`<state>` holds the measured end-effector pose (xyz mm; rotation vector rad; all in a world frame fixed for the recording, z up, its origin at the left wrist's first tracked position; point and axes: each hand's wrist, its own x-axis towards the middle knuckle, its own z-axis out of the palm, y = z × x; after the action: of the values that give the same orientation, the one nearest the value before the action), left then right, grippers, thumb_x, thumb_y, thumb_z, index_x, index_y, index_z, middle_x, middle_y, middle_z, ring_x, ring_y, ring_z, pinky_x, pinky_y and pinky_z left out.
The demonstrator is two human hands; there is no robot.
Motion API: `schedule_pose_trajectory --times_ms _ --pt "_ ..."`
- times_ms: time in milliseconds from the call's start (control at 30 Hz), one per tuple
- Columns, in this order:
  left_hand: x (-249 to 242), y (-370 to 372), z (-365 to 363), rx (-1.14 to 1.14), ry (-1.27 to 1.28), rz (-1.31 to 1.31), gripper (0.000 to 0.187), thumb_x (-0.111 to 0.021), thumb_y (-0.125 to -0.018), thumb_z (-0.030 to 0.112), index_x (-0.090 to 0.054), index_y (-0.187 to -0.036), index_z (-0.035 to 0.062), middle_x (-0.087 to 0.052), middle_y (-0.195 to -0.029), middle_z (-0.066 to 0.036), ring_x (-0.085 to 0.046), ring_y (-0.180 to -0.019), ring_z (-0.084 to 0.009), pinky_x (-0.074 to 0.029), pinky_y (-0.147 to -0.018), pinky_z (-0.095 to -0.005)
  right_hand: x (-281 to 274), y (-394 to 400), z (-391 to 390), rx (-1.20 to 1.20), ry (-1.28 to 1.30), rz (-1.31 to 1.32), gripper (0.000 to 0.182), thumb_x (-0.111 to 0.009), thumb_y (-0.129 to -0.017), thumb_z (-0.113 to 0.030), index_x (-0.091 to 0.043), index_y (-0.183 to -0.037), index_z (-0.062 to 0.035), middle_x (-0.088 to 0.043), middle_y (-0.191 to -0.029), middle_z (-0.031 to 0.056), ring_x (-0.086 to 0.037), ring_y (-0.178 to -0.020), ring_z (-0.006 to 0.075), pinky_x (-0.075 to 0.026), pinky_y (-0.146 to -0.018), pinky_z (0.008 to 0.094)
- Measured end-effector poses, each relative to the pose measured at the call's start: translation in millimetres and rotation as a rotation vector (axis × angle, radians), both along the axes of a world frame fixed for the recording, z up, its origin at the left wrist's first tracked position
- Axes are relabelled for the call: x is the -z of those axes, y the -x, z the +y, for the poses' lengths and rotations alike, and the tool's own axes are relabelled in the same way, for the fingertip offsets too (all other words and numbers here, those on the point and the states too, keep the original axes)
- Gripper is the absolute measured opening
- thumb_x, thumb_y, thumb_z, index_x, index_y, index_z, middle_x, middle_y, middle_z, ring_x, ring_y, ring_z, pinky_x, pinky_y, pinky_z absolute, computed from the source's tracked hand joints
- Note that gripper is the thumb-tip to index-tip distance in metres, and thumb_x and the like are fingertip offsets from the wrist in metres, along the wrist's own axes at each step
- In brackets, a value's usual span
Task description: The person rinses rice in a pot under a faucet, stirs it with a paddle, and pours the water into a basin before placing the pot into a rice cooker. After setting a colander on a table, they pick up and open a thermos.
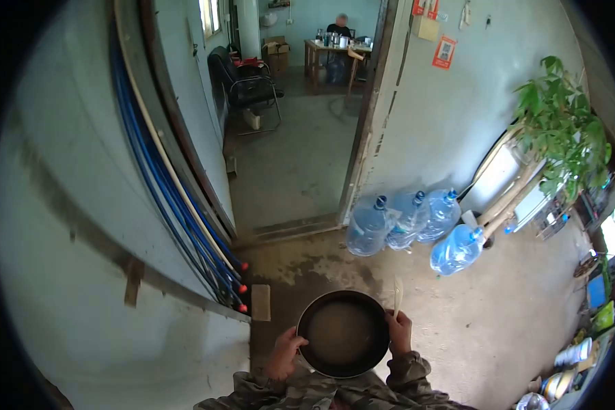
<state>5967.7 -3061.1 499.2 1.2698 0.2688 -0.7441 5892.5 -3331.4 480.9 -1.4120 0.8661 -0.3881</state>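
Observation:
A round dark pan (342,334) with cloudy, light brown contents is in front of my body. My left hand (281,354) grips its left rim, thumb over the edge. At the right rim, my right hand (400,333) holds the pan's side; a pale, flat utensil handle (398,296) sticks up beside those fingers. Whether the utensil is held in the fingers or rests against the pan I cannot tell. Camouflage sleeves cover both forearms.
Ahead is an open doorway with a threshold (287,229). Large water bottles (370,229) stand right of it, near a leafy plant (560,130). Hoses (178,205) run down the left wall by a brick (260,303). Inside are a chair (249,85), a table (321,48) and a seated person (339,29).

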Motion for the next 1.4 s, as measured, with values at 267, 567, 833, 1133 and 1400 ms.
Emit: schedule_pose_trajectory --times_ms 267,567,833,1133,1400 --pt "-43.4 -181.6 -33.1 -0.157 0.053 -0.223 0.029 -0.049 -0.070 0.005 -0.056 -0.098 0.0019 -0.059 -0.086 -0.004 -0.053 -0.074 -0.0116 -0.040 -0.064 -0.0229 -18.0 -234.6 -45.2 -0.285 -0.051 -0.018 0.020 -0.058 -0.080 -0.012 -0.061 -0.094 0.0014 -0.057 -0.077 -0.0006 -0.050 -0.070 0.0077 -0.040 -0.063 0.0219" --pt "9.3 -426.4 -64.3 -0.271 0.063 -0.134 0.031 -0.046 -0.071 0.003 -0.056 -0.100 0.0004 -0.060 -0.092 -0.005 -0.056 -0.084 -0.0120 -0.044 -0.072 -0.0244 10.5 -486.4 -73.3 -0.331 -0.076 0.093 0.019 -0.057 -0.079 -0.011 -0.060 -0.093 0.0016 -0.058 -0.078 0.0015 -0.051 -0.072 0.0089 -0.041 -0.065 0.0232" --pt "-38.2 -628.4 -112.3 -0.139 0.024 -0.125 0.032 -0.048 -0.069 0.001 -0.058 -0.099 0.0024 -0.060 -0.087 -0.002 -0.052 -0.077 -0.0106 -0.040 -0.068 -0.0224 -12.9 -661.0 -110.8 -0.162 -0.028 0.045 0.019 -0.059 -0.079 -0.011 -0.060 -0.093 0.0018 -0.056 -0.074 0.0002 -0.049 -0.067 0.0078 -0.039 -0.061 0.0223" --pt "-43.1 -831.5 -203.5 -0.169 -0.010 -0.060 0.030 -0.050 -0.069 0.001 -0.055 -0.099 0.0009 -0.058 -0.086 -0.003 -0.053 -0.077 -0.0111 -0.043 -0.067 -0.0226 18.2 -853.8 -186.1 -0.102 0.005 0.132 0.018 -0.060 -0.077 -0.009 -0.061 -0.090 0.0039 -0.058 -0.074 0.0021 -0.051 -0.067 0.0084 -0.042 -0.061 0.0232" --pt "-106.7 -960.3 -299.6 0.293 -0.151 -0.122 0.031 -0.045 -0.073 0.003 -0.055 -0.103 0.0003 -0.059 -0.092 -0.003 -0.054 -0.078 -0.0108 -0.044 -0.067 -0.0238 -24.9 -940.8 -264.9 0.022 0.097 0.066 0.025 -0.056 -0.080 -0.020 -0.059 -0.089 0.0031 -0.051 -0.063 0.0039 -0.044 -0.061 0.0098 -0.039 -0.055 0.0296"
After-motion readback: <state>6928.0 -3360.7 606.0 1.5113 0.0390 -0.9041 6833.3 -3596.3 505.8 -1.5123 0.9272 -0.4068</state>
